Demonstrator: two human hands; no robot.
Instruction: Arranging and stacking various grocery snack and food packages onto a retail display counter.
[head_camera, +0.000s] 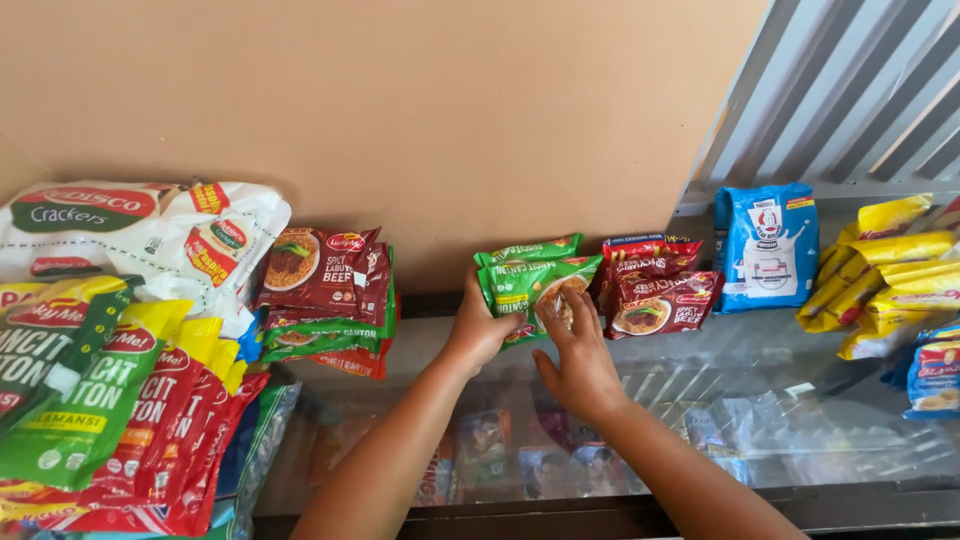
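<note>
Green noodle packets (535, 280) stand in a short row against the tan wall (450, 120), on the glass surface (760, 370), just beside the dark red packets (655, 290) already standing there. It seems the arranging is partly done, while a big heap of packets (110, 400) lies well apart at the left. The left hand (480, 325) grips the front green packet at its left edge, fingers closed around it. The right hand (578, 365) rests open fingers flat on its face.

Soft daylight, sharp, faint countertop glare.
</note>
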